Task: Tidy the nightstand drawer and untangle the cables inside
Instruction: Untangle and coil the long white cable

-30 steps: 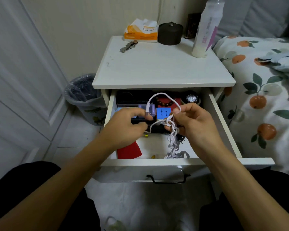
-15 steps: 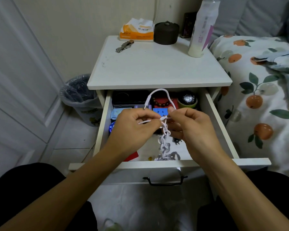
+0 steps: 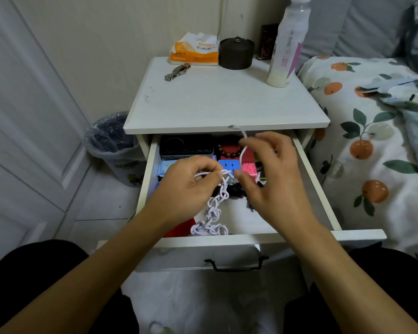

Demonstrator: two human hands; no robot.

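— Nearest?
— White cable [image 3: 215, 208], braided into a chain, hanging down from the left hand [image 3: 186, 186] to a heap on the drawer [image 3: 323, 189] floor by the front wall. Long axis near to far, rising.

— Hands?
— Left curled, pinching the top of the chain. Right hand [image 3: 273, 174] higher and farther back, fingers half spread, free end of the cable pinched at the tips, it seems, plug poking up past them.

— Next pull?
— Probably away from the left, to slip another loop.

— Deeper in the drawer?
— Red card, blue cube [image 3: 228, 164], pink cube, bead bracelet, black box [image 3: 186, 145].
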